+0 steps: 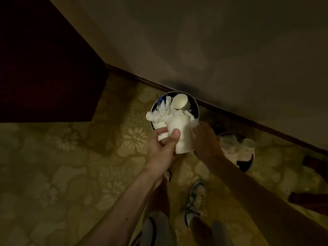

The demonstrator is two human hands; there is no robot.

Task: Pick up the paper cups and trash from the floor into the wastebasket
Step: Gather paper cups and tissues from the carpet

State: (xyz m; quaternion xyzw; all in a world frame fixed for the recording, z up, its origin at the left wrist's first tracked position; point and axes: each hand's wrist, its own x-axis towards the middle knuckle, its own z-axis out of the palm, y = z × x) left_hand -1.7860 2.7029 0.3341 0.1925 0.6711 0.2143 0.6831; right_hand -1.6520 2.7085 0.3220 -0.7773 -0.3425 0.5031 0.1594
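left hand [163, 148] grips a white paper cup [181, 135], thumb across its wall, with a smaller white container [162, 134] pinched beside it. right hand [205, 139] sits at the cup's 3 o'clock, blurred, grip can't be told. wastebasket [196, 103] at 12 o'clock of the cup, on patterned carpet [71, 157] by the baseboard, stuffed with crumpled paper [159, 114] and another cup [180, 102].
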